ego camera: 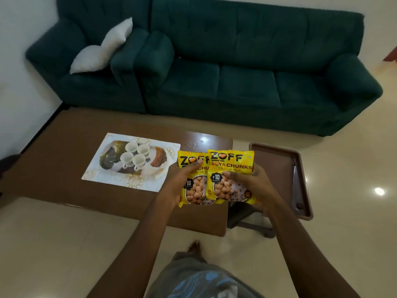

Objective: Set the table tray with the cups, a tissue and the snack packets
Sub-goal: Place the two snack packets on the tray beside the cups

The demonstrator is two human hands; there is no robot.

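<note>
Both hands busy: left hand (178, 181) grips the left packet (193, 195), thumb across its front; right hand (252, 182) grips the right packet (233, 167) the same way. Packets are yellow soya chunk packs held upright in the air, the right one overlapping the left one's edge, above the near right corner of the coffee table (64, 136). The four white cups (126, 158) stand clustered on a patterned platter (160, 155), which sits on a placemat (96, 168). A white fold at the platter's near right edge (159, 174) may be the tissue, cannot tell. The brown tray table (277, 166) stands just right of the coffee table with nothing visible on its bare part. Green sofa (236, 61) behind.

Judged step: packets picked up, not yet placed.

Risks:
- glossy film is slick, so a packet could slide out of a thumb pinch on the way down
- the overlapped edges may snag if the hands part unevenly
- if laid by the platter, a packet corner could knock a cup, as they stand tight together
- the tray table looks light, so a packet dropped near its rim could slip to the floor
</note>
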